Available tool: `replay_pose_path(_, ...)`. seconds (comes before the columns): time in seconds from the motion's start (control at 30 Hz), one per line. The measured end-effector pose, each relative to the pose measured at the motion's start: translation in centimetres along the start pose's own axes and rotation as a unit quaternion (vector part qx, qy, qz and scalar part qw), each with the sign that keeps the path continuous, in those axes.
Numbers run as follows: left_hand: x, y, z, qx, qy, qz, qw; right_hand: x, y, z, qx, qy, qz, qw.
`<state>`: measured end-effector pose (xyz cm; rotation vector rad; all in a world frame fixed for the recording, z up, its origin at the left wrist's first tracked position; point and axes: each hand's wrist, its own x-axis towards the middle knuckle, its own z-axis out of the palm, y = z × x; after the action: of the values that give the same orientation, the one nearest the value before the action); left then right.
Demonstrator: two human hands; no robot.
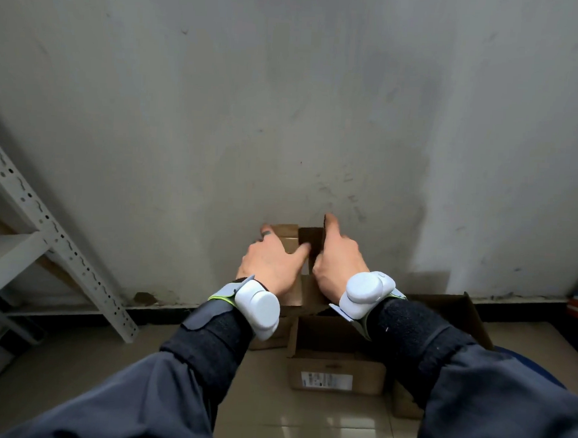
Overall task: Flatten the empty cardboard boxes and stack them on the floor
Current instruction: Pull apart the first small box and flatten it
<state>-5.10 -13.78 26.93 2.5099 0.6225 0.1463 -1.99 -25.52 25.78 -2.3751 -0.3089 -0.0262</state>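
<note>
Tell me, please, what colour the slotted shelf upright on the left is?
The shelf upright is white, somewhat scuffed; the head view, the only one, shows it.

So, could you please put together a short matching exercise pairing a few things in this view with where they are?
Things:
1. metal shelf
2. labelled box
3. left hand
4. right hand

Places:
A. on the floor tiles, below the wrists
B. far left, against the wall
C. gripping an upright cardboard flap
D. resting on the raised box's left side

Pairs: 1-B, 2-A, 3-D, 4-C
</note>
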Motion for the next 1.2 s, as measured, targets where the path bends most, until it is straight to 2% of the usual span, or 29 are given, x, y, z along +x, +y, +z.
replay_pose_path(0.13, 0.3, -1.2, 0.4, 0.042, -0.014, -0.022, 0.999, -0.5, -0.3, 0.2, -0.002, 0.001, -0.041, 0.999)
replay_pose_path(0.23, 0.9, -1.3, 0.9, 0.006, -0.043, -0.026, 0.999, -0.7, -0.1, 0.6, -0.028, -0.014, -0.04, 0.999)
replay_pose_path(0.33, 1.6, -1.5, 0.7, 0.011, 0.003, 0.015, 1.0, -0.5, 0.5, 0.4, -0.042, -0.029, -0.039, 0.998)
replay_pose_path(0.43, 1.9, -2.1, 0.3, 0.116, 0.056, 0.091, 0.988, 0.0, 1.0, 0.1, -0.036, -0.013, -0.079, 0.996)
replay_pose_path(0.5, 2.0, -2.3, 0.1, 0.192, 0.081, 0.101, 0.973, 0.3, 1.1, 0.1, -0.053, -0.011, -0.102, 0.993)
replay_pose_path(0.57, 2.3, -2.5, -0.1, 0.218, 0.095, 0.099, 0.966, 0.4, 1.1, 0.2, -0.075, -0.022, -0.111, 0.991)
replay_pose_path(0.67, 3.0, -3.0, -0.4, 0.208, 0.074, 0.09, 0.971, 0.4, 1.2, 0.1, -0.095, -0.053, -0.105, 0.989)
replay_pose_path(0.97, 4.8, -4.3, -0.8, 0.093, 0.049, 0.059, 0.993, -0.9, 1.3, 1.6, -0.177, -0.22, -0.036, 0.959)
replay_pose_path(1.07, 5.0, -4.6, -0.7, 0.097, 0.052, 0.065, 0.992, -1.0, 1.0, 1.6, -0.178, -0.219, -0.035, 0.959)
replay_pose_path(1.2, 4.7, -5.0, -0.6, 0.152, 0.086, 0.075, 0.982, -1.1, 0.7, 1.2, -0.17, -0.166, -0.05, 0.97)
